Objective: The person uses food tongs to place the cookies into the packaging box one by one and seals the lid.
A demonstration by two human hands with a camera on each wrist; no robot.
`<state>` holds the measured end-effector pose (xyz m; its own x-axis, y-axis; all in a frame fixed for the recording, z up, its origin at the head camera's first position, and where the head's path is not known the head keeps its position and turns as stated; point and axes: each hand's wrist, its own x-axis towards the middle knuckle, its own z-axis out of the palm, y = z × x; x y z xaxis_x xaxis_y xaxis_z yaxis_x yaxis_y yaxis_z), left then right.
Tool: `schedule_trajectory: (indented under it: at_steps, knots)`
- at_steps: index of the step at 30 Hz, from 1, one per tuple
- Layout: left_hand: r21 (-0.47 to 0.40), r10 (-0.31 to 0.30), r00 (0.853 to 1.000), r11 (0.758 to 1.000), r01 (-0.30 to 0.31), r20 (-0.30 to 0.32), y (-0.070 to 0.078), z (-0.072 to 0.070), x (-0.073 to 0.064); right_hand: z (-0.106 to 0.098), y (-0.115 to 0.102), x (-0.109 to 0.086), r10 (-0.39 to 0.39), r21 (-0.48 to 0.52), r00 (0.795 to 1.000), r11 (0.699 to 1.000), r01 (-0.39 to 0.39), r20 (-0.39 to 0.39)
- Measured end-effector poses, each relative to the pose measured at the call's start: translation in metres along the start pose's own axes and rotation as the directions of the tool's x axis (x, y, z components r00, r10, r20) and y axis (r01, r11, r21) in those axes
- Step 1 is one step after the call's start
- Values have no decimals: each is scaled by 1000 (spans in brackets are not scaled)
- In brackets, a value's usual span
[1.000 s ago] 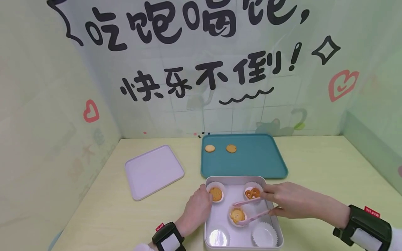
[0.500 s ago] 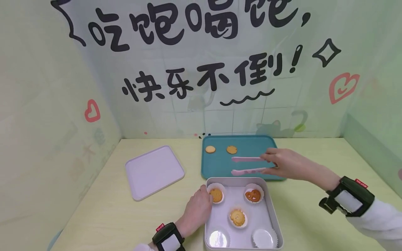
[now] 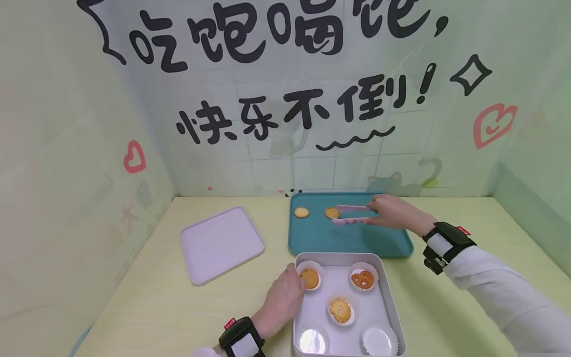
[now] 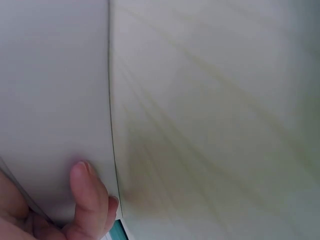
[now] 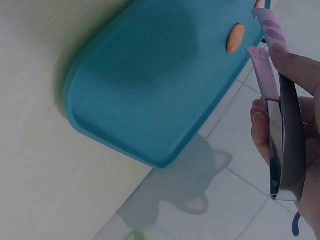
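My right hand [image 3: 397,216] grips a pair of tongs [image 5: 290,145] with pink tips and a steel body. The spread tips reach a round cookie [image 3: 332,213] on the teal tray [image 3: 379,243]; one tip overlaps it in the head view. A paler cookie [image 3: 302,212] lies to its left. My left hand [image 3: 283,296] holds the left wall of the pale lilac box [image 3: 327,342], thumb at the rim and fingers [image 4: 85,192] on the outer side. Inside, paper cups hold a round cookie [image 3: 309,278], a pretzel [image 3: 363,279] and a flower-shaped cookie [image 3: 340,311].
Two more cups, a shiny one [image 3: 312,341] and a white paper one [image 3: 379,340], stand at the near end of the box with nothing in them. A lilac tray [image 3: 223,245] lies on the table [image 3: 147,302] at left. A printed backdrop [image 3: 267,173] rises behind.
My right hand has drawn the tongs out of the box and carried them back and up over the teal tray, to the round cookie. The left hand stays on the box wall.
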<state>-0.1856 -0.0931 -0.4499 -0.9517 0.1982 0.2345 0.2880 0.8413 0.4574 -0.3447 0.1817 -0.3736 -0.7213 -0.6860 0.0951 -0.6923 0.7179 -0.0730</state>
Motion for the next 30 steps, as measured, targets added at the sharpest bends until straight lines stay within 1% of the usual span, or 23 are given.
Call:
schedule_trajectory:
  at_steps: [6,9,15,18,22,28,30]
  knots:
    - [-6,3,1000,1000,-3,-7,1,1,-1,6,6,13,33,35,999,999,-34,21]
    - [10,11,1000,1000,-11,-4,1,0,-1,10,9,19,55,52,998,997,-57,40]
    - [15,11,1000,1000,-11,5,3,-1,-1,17,16,28,120,88,987,988,-130,109]
    - [25,21,1000,999,-21,6,3,-1,-1,18,16,32,133,99,984,985,-144,116]
    - [29,29,1000,999,-29,-5,3,-2,-1,18,14,35,132,78,984,987,-142,121]
    - [23,16,1000,1000,-16,-5,2,-2,-1,16,9,37,127,29,983,991,-132,134]
    - [23,21,1000,1000,-20,-7,2,-2,-1,16,8,37,126,18,983,991,-130,133]
